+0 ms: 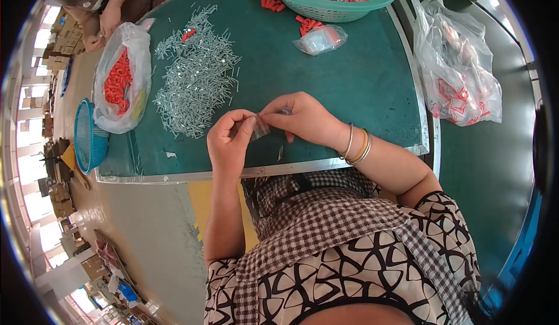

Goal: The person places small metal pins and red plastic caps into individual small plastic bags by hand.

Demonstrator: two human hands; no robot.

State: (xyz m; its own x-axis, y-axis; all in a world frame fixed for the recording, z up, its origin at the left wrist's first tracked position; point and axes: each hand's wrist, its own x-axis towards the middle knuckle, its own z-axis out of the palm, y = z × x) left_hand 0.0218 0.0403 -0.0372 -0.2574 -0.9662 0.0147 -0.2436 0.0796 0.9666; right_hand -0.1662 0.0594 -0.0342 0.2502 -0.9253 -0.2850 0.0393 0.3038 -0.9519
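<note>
My left hand (pixel 232 138) and my right hand (pixel 300 117) are close together above the front edge of the green table (pixel 326 86). Between them is a small clear plastic bag (pixel 259 129), pinched by the fingers of both hands. A large pile of metal screws or pins (pixel 198 80) spreads to the left of the hands. Beyond the right hand lie a few red plastic pieces (pixel 307 24) and some clear bags (pixel 321 39). What the curled fingers hide inside them cannot be seen.
A green basket (pixel 332 11) of filled bags stands at the back. To the left are a plastic sack (pixel 144 63) of red pieces and a blue basket (pixel 85 135). Another person's hands (pixel 105 25) are at upper left. A white carrier bag (pixel 457 63) lies right.
</note>
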